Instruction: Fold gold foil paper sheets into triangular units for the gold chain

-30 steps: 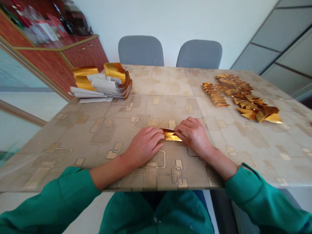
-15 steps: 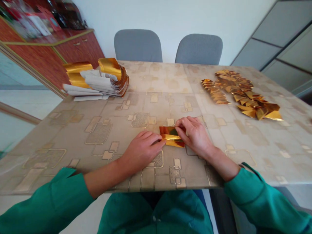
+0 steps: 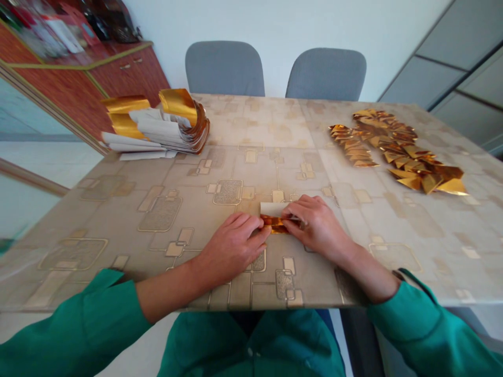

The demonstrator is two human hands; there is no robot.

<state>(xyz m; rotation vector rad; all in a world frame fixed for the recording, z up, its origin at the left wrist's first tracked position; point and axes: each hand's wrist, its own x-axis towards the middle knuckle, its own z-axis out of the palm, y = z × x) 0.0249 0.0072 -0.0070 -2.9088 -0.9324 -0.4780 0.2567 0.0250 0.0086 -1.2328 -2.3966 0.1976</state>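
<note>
A small sheet of gold foil paper point(image 3: 272, 210) lies on the table in front of me, partly folded, with its pale back showing along the far side and shiny gold on the near side. My left hand point(image 3: 234, 240) pinches its left end between thumb and fingers. At the right end my right hand point(image 3: 316, 222) is closed on the paper, thumb below and fingers above. The fingertips cover parts of the folds.
A stack of gold and white paper sheets point(image 3: 168, 128) stands at the back left of the patterned table point(image 3: 220, 272). Folded gold paper pieces point(image 3: 393, 141) lie in rows at the right. Two grey chairs point(image 3: 225, 69) stand behind the table.
The far edge of the gold paper has been turned over toward me, so its pale back now shows. My right hand has come slightly nearer to me with it.
</note>
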